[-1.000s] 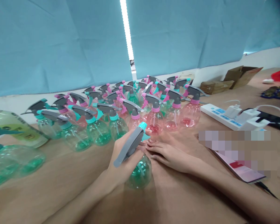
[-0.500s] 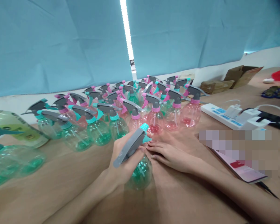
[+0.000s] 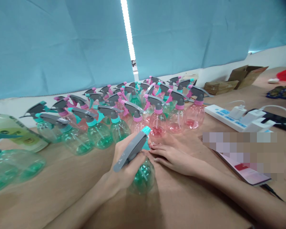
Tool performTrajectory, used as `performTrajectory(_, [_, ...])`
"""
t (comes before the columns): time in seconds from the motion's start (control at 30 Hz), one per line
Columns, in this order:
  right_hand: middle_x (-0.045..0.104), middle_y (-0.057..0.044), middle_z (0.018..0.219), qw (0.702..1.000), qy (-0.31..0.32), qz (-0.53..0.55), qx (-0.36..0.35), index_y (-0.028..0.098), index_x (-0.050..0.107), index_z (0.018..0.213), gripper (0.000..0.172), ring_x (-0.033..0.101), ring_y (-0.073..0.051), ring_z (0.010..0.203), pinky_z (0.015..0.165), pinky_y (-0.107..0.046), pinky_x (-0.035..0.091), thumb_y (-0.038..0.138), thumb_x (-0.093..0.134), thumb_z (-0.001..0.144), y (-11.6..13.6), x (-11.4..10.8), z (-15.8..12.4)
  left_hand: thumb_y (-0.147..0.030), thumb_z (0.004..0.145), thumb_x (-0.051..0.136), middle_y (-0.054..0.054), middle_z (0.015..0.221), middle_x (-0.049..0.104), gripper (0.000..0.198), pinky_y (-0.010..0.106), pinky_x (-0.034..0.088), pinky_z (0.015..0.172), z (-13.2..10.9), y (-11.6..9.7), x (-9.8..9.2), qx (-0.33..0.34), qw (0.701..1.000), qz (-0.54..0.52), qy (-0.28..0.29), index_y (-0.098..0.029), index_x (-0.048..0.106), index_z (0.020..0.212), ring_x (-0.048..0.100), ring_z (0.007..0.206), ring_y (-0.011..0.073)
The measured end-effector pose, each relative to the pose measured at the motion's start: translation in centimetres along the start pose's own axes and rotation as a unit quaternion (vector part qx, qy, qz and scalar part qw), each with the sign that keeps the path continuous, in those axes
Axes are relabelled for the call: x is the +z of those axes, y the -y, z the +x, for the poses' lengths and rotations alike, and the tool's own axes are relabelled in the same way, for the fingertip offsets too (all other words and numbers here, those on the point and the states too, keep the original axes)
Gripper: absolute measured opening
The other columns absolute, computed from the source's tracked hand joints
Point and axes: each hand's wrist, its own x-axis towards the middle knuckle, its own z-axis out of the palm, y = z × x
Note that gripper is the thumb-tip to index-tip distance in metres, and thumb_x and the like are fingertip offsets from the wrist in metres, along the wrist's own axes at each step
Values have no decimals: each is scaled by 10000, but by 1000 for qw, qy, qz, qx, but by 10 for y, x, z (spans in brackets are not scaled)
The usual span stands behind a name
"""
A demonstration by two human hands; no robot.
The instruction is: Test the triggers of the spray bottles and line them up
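My left hand (image 3: 125,162) is wrapped round the neck of a green spray bottle (image 3: 144,178) with a grey and turquoise trigger head. The bottle stands on the brown table in front of me, its nozzle pointing away to the right. Beside it, on the right, lies my right hand (image 3: 171,157), fingers stretched out and holding nothing. Its fingertips come close to the trigger and the left fingers; whether they touch is hard to tell. A pink spray bottle (image 3: 158,124) stands just beyond the hands, among several other pink and green ones.
At the left are more green bottles (image 3: 32,165) and a large bottle with a green label (image 3: 16,132). A white power strip (image 3: 224,117) with plugged-in chargers and a phone (image 3: 250,173) on a cable lie at the right. Cardboard boxes (image 3: 248,76) sit behind.
Almost nothing differs. The view has shifted very slightly, and both hands and the held spray bottle keep their places.
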Motion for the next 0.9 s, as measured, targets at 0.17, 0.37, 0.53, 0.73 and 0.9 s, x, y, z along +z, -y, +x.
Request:
performTrajectory(0.17, [482, -85, 1453, 1000, -5, -7, 3, 190, 505, 1384, 424, 450, -234, 1338, 1122, -425, 362, 307, 446, 981, -2, 1, 0, -203, 693, 542, -40, 583, 427, 125, 273, 399, 482, 0, 1, 0, 21, 1000, 12, 2, -230, 446, 618, 441, 509, 131])
performTrajectory(0.37, [495, -81, 1445, 1000, 5, -13, 6, 196, 494, 1392, 427, 463, -232, 1327, 1113, -420, 374, 312, 434, 986, -1, 1, -1, -203, 711, 523, -28, 582, 445, 108, 274, 378, 472, 1, -3, 0, 21, 1000, 14, 17, -228, 456, 631, 431, 521, 135])
performTrajectory(0.53, [492, -85, 1446, 1000, -1, -6, 5, 188, 506, 1384, 423, 458, -236, 1331, 1125, -428, 355, 309, 434, 985, 0, 0, -1, -197, 719, 501, -26, 637, 490, 67, 270, 374, 501, 1, -7, 1, 9, 999, 16, 31, -226, 460, 675, 457, 550, 133])
performTrajectory(0.73, [500, -104, 1435, 998, 1, -54, 29, 172, 533, 1363, 429, 476, -267, 1315, 1100, -450, 384, 345, 439, 981, 1, -5, -2, -251, 793, 486, -44, 632, 373, 176, 270, 337, 541, -1, -4, 2, -23, 999, 31, 35, -228, 352, 682, 485, 596, 144])
performTrajectory(0.9, [517, -104, 1421, 999, -15, -36, 32, 179, 536, 1361, 428, 485, -276, 1307, 1089, -459, 397, 343, 456, 974, 0, -6, -3, -256, 791, 491, -50, 642, 279, 199, 271, 277, 529, 0, -5, 3, -21, 999, 23, 41, -229, 327, 681, 466, 595, 140])
